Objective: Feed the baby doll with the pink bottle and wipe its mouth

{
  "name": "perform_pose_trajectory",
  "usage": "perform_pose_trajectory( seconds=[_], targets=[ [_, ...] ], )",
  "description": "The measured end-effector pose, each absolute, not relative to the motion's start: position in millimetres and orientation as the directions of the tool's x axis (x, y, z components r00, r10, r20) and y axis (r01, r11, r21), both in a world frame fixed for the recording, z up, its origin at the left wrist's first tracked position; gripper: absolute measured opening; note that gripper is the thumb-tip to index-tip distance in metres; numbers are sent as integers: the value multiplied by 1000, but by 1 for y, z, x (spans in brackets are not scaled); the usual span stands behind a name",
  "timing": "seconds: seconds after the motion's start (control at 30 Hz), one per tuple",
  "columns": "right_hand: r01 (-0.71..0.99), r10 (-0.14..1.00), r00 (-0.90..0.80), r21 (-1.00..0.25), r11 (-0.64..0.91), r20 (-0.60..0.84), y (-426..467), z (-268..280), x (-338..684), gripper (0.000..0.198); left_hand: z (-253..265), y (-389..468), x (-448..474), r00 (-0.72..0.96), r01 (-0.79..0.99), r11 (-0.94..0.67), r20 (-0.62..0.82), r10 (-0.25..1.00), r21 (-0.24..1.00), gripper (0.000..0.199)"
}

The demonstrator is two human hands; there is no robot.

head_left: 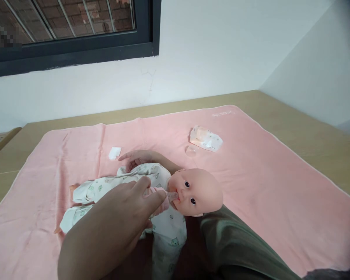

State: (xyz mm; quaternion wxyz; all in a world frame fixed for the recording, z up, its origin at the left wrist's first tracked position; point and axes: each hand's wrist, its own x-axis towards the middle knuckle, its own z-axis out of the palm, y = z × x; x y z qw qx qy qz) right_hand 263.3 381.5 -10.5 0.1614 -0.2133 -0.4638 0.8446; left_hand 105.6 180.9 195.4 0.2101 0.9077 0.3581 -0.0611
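My left hand [144, 194] reaches in from the lower left, its fingers wrapped round a pink baby bottle [159, 202]. The bottle's clear teat touches the mouth of a baby doll [204, 190]. The doll lies on its back with its head to the right, in a white printed outfit [105, 186]. My right arm passes under the doll's neck. Beyond the doll's far side, my right hand [137, 157] shows with fingers loosely spread, touching the outfit's edge at most. Most of the bottle's body is hidden by my left hand.
A pink mat [280, 179] covers much of a wooden surface [297, 128]. A white printed packet [205, 139], a clear dome-shaped cap [190, 151] and a small white square [114, 153] lie on it. Behind are a white wall [210, 50] and a dark-framed window [146, 27].
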Motion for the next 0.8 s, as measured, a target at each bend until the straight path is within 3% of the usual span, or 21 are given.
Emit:
perform_pose_trajectory(
  seconds=[0.63,0.8],
  targets=[
    [-68,468,-855,-846,-529,-223,382,-10,263,68,201,183,110,717,697,-633,-333,612,338,48],
    [-79,463,-862,-846,-527,-208,383,-13,263,69,200,183,110,732,682,-654,-292,616,329,46]
  ],
)
